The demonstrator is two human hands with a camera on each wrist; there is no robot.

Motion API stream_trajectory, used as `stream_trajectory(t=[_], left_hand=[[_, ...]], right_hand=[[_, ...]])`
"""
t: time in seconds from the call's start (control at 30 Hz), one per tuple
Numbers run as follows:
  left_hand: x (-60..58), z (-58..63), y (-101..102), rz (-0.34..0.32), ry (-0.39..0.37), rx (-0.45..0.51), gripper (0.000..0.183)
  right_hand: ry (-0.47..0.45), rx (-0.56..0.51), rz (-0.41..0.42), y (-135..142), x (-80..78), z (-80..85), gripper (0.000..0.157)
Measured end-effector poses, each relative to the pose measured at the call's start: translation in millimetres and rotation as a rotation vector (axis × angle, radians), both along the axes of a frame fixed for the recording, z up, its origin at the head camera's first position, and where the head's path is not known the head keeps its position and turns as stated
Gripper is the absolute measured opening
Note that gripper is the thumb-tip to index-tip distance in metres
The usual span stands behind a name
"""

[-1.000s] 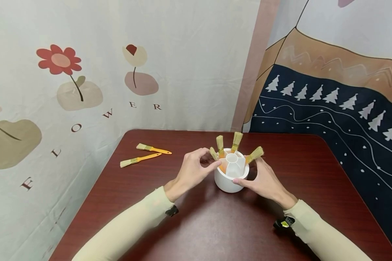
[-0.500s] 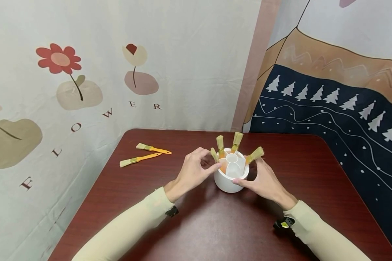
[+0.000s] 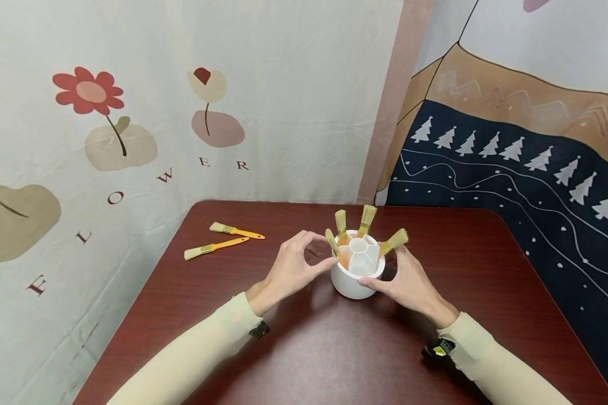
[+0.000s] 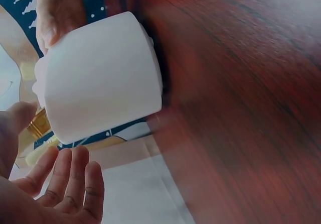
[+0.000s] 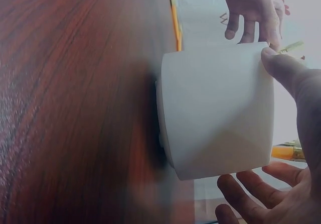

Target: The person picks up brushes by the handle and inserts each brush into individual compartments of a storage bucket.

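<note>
A round white compartment holder (image 3: 352, 287) stands on the table, with several yellow-handled paintbrushes in its outer sections, bristles up. My right hand (image 3: 412, 287) grips its right side, thumb on the near rim; in the right wrist view that thumb (image 5: 281, 66) lies at the rim and the fingers curl beneath the far side. My left hand (image 3: 294, 267) hovers at the left side, thumb and fingers spread around the leftmost paintbrush (image 3: 331, 241), apparently not pinching it. In the left wrist view the left fingers (image 4: 70, 179) are loosely bent, holding nothing. The holder's front section has no brush.
Two more paintbrushes lie at the table's back left, one (image 3: 235, 231) behind the other (image 3: 215, 248), handles pointing right. The dark red table (image 3: 324, 360) backs onto a pale flower-print cloth (image 3: 294, 112) and a dark tree-print cloth (image 3: 486, 185).
My left hand has drawn slightly left, its thumb and fingers moving away from the leftmost paintbrush, which stays in the holder. My right hand keeps its grip in nearly the same place.
</note>
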State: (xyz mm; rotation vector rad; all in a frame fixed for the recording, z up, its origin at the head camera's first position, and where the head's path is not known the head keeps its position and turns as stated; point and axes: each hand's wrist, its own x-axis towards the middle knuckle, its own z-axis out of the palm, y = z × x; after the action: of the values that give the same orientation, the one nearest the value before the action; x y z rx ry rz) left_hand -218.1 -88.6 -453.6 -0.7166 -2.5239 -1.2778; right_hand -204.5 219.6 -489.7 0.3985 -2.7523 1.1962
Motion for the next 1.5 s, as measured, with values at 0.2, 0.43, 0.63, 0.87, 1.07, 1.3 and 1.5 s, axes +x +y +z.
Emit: stream_trajectory(t=[0.2,0.43,0.63,0.87,1.07,1.3,1.5], left_hand=[[-0.4,-3.6,-14,0.023,-0.042,-0.017,0.044],[-3.3,-8.1,-38,0.076,-0.046,-0.078,0.049],[-9.2,-11.9,-68,0.118,-0.027,-0.155,0.053],[-17.5,-19.0,-104,0.096,-0.021,-0.184,0.051],[-26.1,-24.2,-135,0.107,-0.011,-0.229,0.053],[-38.6,-26.1,-172,0.099,-0.024,-0.269,0.058],[-46.4,-31.2,-206,0.139,-0.042,-0.334,0.063]], right_hand=[[0.011,0.003,-0.023,-5,5.1,0.5,0.101],[0.019,0.009,-0.046,-9,9.0,0.2,0.103],[0.029,0.013,-0.039,-11,8.8,0.6,0.105],[0.035,0.006,-0.02,-8,8.6,-0.5,0.107],[0.01,-0.021,0.005,-2,5.2,-0.6,0.111],[-0.046,-0.06,0.078,9,-3.1,-6.0,0.111],[-0.073,-0.094,0.142,22,-12.4,-8.2,0.107]])
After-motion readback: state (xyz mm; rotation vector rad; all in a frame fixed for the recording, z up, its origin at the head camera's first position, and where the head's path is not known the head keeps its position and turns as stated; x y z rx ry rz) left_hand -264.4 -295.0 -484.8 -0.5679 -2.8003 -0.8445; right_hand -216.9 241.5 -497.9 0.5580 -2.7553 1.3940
